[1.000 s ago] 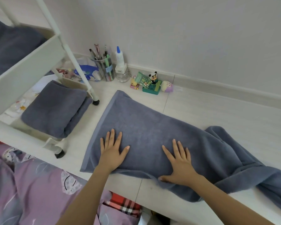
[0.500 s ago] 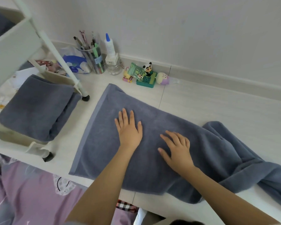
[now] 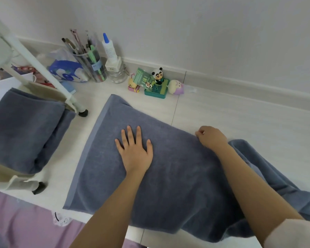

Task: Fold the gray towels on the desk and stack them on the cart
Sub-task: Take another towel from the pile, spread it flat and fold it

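a gray towel [image 3: 168,172] lies spread across the white counter [image 3: 240,119], its right end bunched and trailing toward the near edge; the left hand [image 3: 134,149] rests flat on the towel with fingers straight and spread; the right hand [image 3: 210,137] is at the towel's far edge, fingers curled, pinching that edge; a folded gray towel [image 3: 23,129] sits on the cart's lower shelf [image 3: 43,88] at left; a pen cup [image 3: 91,67], a glue bottle [image 3: 110,54] and a panda figure [image 3: 157,75] stand by the wall.
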Demonstrator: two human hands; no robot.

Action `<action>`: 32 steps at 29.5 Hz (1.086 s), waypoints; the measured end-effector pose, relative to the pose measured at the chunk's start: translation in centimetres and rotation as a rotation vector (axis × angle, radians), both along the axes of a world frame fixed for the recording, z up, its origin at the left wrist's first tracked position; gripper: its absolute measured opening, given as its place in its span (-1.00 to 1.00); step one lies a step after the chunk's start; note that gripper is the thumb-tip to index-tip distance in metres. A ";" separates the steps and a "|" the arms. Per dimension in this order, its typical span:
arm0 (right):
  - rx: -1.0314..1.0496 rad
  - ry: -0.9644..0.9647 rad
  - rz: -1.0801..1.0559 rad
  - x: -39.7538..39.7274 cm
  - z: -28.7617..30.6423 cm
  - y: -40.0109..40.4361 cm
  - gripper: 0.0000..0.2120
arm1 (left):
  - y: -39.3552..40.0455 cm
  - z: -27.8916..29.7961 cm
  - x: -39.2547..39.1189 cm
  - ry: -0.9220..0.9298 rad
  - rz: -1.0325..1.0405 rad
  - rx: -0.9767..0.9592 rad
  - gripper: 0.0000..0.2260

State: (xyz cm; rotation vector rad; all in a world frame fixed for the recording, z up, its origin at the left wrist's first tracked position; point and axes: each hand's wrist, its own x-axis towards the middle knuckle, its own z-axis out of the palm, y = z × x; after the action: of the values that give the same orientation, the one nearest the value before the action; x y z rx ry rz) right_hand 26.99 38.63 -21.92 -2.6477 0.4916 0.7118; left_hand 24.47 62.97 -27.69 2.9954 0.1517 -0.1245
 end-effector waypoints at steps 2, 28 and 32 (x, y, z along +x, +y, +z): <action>-0.026 0.053 0.026 -1.0 0.4 -1.6 -0.69 | -0.1 0.0 0.1 -0.015 0.001 -0.006 -0.40; 0.850 0.063 -0.581 -5.1 4.3 -4.4 -0.52 | -0.1 -0.3 0.0 -0.061 0.009 -0.037 -0.40; 0.712 -0.499 -0.607 -4.1 4.1 -5.1 -0.78 | -0.2 -0.2 -0.1 -0.070 0.007 -0.045 -0.40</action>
State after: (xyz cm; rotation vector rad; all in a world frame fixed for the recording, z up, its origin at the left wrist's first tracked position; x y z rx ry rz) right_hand 22.86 33.54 -17.86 -1.7649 0.6835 0.0047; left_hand 24.41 62.76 -27.85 2.9492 0.1498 -0.0220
